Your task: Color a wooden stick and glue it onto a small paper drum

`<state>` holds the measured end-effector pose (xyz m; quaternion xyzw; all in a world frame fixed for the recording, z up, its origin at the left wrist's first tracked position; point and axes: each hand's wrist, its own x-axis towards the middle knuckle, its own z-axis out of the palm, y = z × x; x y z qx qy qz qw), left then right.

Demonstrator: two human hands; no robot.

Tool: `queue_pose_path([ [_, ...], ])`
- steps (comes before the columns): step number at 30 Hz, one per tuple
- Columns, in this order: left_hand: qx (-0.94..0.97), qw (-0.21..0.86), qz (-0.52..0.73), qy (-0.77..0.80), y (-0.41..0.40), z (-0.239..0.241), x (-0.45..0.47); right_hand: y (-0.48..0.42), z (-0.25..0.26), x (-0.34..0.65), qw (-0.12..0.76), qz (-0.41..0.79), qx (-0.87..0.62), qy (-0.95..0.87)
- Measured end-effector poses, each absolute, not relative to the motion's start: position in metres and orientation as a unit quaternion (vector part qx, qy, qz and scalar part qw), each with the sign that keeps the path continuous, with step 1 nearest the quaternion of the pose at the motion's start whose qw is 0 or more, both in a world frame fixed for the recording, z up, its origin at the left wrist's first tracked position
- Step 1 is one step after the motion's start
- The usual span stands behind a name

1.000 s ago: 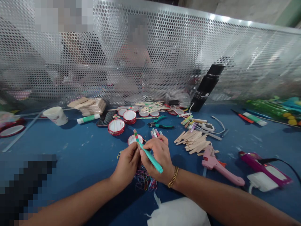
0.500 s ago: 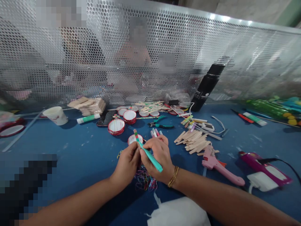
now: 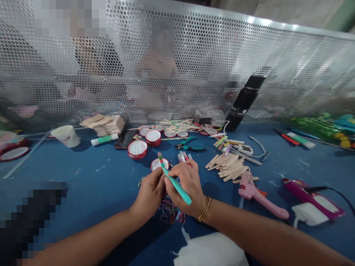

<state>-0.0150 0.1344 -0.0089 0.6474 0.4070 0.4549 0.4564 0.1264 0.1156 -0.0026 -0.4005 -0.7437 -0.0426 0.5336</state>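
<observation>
My left hand is closed on a wooden craft stick with red and green bands, its upper end showing above my fingers. In my right hand is a turquoise marker, held like a pen with its tip end against the stick. The lower part of the stick is hidden by my hands. Just beyond them lies a round white piece with a red rim. Several markers lie behind my right hand. Beneath my hands is a tangle of coloured loops.
Loose craft sticks, a pink glue gun and a purple tool lie to the right. Teal pliers and red-rimmed rounds are further back. A paper cup stands left; a black bottle leans against the perforated screen.
My hands, the stick and the marker stay almost in place; the marker's back end has dropped very slightly. Behind the screen, a person has shifted a little.
</observation>
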Motion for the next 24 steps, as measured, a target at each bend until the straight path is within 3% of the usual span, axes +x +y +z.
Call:
queue_pose_path([
  [24,0.646,0.457,0.448,0.416,0.1326,-0.0065,-0.0144,0.1179,-0.0042,0.1274,0.535,-0.057,-0.415,-0.734],
])
